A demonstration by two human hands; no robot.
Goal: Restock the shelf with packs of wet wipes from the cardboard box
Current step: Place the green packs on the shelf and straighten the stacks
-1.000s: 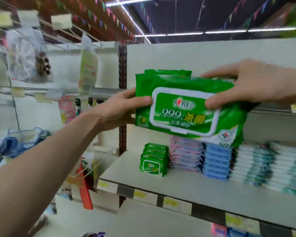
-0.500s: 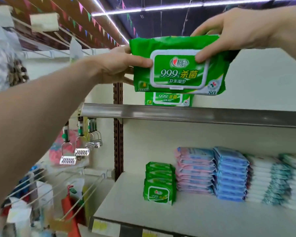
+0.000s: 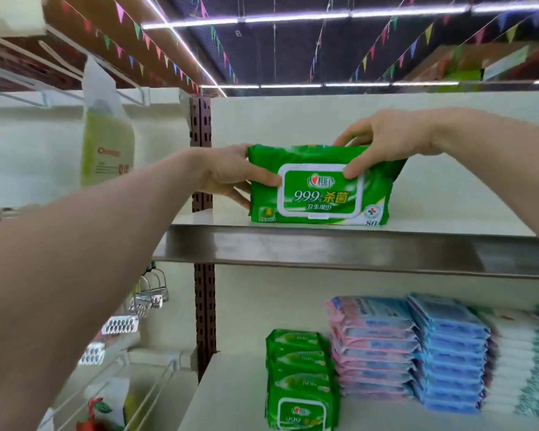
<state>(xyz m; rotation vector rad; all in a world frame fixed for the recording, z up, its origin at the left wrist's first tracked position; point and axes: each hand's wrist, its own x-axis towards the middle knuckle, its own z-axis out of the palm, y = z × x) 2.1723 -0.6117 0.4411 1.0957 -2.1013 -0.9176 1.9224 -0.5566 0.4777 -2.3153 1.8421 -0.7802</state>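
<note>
A green pack of wet wipes point(image 3: 319, 194) with a white lid frame stands on its long edge on the upper shelf point(image 3: 339, 247), label facing me. My left hand point(image 3: 231, 175) grips its left end, thumb on the front. My right hand point(image 3: 383, 141) holds its top right corner, thumb on the lid frame. An earlier frame showed a second green pack on this shelf; the front pack hides that spot now. The cardboard box is out of view.
On the lower shelf point(image 3: 231, 396) stand a stack of small green packs point(image 3: 299, 377), a pink stack point(image 3: 371, 346), a blue stack point(image 3: 448, 353) and white-teal packs point(image 3: 523, 365). A brown slotted upright point(image 3: 203, 194) borders the shelves on the left. Hanging goods fill wire racks at far left.
Both hands lowered the green pack from the air onto the upper shelf, where it now stands in front of the pack seen earlier.
</note>
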